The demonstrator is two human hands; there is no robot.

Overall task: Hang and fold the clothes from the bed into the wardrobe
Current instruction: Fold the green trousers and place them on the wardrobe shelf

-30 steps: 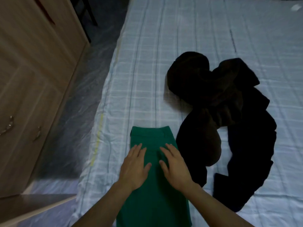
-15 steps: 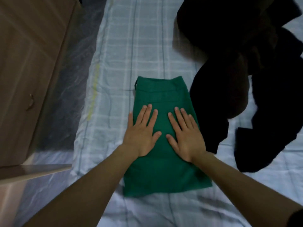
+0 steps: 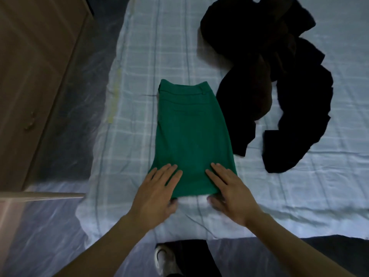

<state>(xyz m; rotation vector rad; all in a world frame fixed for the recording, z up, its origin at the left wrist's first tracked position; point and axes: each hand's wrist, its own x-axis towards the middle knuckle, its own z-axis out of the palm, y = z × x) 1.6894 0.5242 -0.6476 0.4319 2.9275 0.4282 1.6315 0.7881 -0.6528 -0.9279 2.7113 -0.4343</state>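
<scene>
The bed edge is just behind your hands, so a pull toward you could drag the trousers off it. Your left hand and right hand sit apart, fingers flat on the near corners. An uneven lift may spill the fold. Dark clothes crowd the right; open sheet lies left and far, before the wardrobe.

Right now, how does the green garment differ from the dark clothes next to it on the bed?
The green garment is bright green; the dark clothes are black and brown.
The green garment lies flat and neatly folded; the dark clothes lie crumpled in a heap.
The left hand and the right hand rest on the green garment; neither touches the dark clothes.
Both lie on the checked bed sheet.
</scene>
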